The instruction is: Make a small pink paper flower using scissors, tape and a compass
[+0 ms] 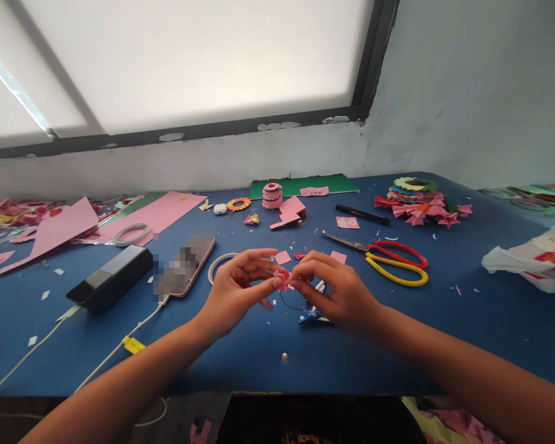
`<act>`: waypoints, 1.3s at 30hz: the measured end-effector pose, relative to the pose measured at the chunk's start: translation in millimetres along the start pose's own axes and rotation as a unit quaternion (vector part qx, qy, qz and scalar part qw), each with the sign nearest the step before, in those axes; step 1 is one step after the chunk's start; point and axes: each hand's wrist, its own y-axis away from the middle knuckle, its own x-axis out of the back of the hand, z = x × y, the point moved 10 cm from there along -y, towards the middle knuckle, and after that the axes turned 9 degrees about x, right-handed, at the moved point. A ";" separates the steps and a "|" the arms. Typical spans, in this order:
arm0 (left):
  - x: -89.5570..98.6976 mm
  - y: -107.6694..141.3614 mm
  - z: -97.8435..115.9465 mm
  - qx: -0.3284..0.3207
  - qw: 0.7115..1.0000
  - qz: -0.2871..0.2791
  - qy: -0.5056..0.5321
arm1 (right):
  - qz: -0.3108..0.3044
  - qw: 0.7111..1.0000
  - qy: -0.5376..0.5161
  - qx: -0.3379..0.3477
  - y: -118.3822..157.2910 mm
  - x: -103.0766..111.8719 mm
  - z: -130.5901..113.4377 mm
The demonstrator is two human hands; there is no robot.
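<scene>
Both my hands meet over the middle of the blue table (467, 308). My left hand (240, 287) and my right hand (335, 287) pinch one small folded pink paper piece (282, 279) between their fingertips, just above the tabletop. Small pink paper squares (283, 257) lie right behind the hands. A blue clip-like object (309, 317) rests on the table under my right hand.
Red and yellow scissors (388, 258), a black marker (363, 214), a heap of folded paper shapes (420, 200), a white plastic bag (536, 259). Left: phone (187, 265) on a cable, black power bank (111, 277), tape rolls (132, 234), pink sheets (55, 231). Paper scraps everywhere.
</scene>
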 end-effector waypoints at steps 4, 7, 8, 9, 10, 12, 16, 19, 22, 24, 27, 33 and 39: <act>0.4 -0.8 -1.2 0.003 1.000 0.001 -0.002 | 0.005 1.000 0.003 0.005 1.5 -0.4 0.0; 0.6 -1.5 -1.2 0.006 1.000 0.003 0.003 | 0.007 1.000 0.005 0.012 1.6 -0.7 -0.5; 0.5 -1.6 -1.0 0.006 1.000 0.004 0.005 | 0.007 1.000 0.008 0.015 1.5 -0.8 -0.8; 0.5 -1.7 -0.8 0.006 1.000 0.005 0.007 | 0.009 1.000 0.012 0.019 1.5 -0.8 -1.3; 0.5 -1.8 -0.7 0.006 1.000 0.007 0.008 | 0.011 1.000 0.018 0.022 1.5 -0.4 -1.8; 0.7 -1.8 -0.8 0.007 1.000 0.010 0.010 | 0.016 0.999 0.034 0.025 1.9 0.2 -2.6; 1.1 -1.6 -2.0 0.011 1.000 0.014 0.018 | 0.014 0.999 0.052 0.010 3.1 -0.5 -2.3; 2.9 -1.9 -3.6 0.018 0.999 0.023 0.031 | 0.009 0.997 0.070 0.003 3.4 -1.0 -4.6; 5.8 -2.9 -3.1 0.019 0.998 0.035 0.052 | -0.013 0.996 0.090 -0.007 4.5 -4.7 -6.7; 8.9 -3.8 -2.9 0.022 0.996 0.050 0.065 | -0.043 0.994 0.100 -0.017 6.5 -10.4 -6.7; 12.7 -4.4 -3.5 0.030 0.994 0.073 0.074 | -0.101 0.992 0.068 -0.046 11.6 -23.9 -4.6; 13.8 -3.1 -1.5 0.023 0.993 0.081 0.078 | -0.229 0.969 -0.007 -0.091 27.6 -58.5 -2.4; 14.3 -2.9 -2.0 0.018 0.994 0.080 0.069 | -0.238 0.967 0.064 -0.069 29.5 -62.6 0.1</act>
